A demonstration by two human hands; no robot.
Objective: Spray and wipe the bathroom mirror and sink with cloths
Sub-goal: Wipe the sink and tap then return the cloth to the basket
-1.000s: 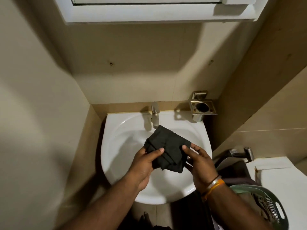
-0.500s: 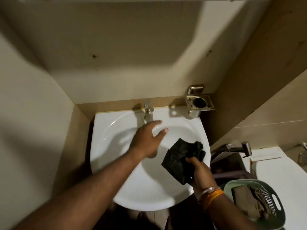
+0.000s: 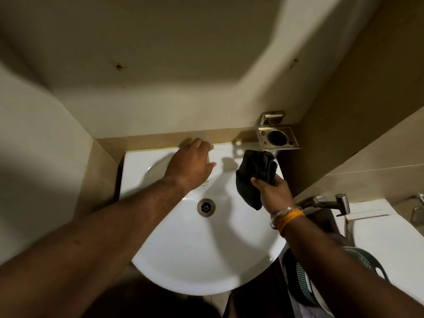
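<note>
In a tight bathroom corner, seen from above, the beige walls [image 3: 160, 76] are met at the back edge of a white sink [image 3: 183, 260]; no brand, label or other writing can be read anywhere. The sink is hemmed in on the left by the side wall and on the right by a darker tiled wall [image 3: 367, 111], w/ only the rounded front rim left open toward the viewer. Bare white basin is seen around the drain [image 3: 206, 207], approx. at its middle.

At lower right, a white toilet tank lid [image 3: 385, 237] is seen beside a green perforated basket [image 3: 305, 288], which is partly hidden by the right forearm. A metal spray fitting [image 3: 330, 203] is mounted between tank and sink.

A metal tumbler holder [image 3: 276, 138] is fixed to the back wall above the sink's right rear corner.

The dark cloth [image 3: 254, 173] is held up over the right rear of the basin, just below that holder; it is bunched, w/ a tail hanging down. It is gripped by the right hand [image 3: 275, 193], fingers curled around its lower part, wrist banded w/ a silver and an orange bangle [image 3: 288, 218].

The left hand [image 3: 190, 166] is stretched forward over the rear centre of the sink, palm down, covering the tap spot; the tap itself is hidden. Its fingers are blurred, so whether anything is grasped cannot be told.
</note>
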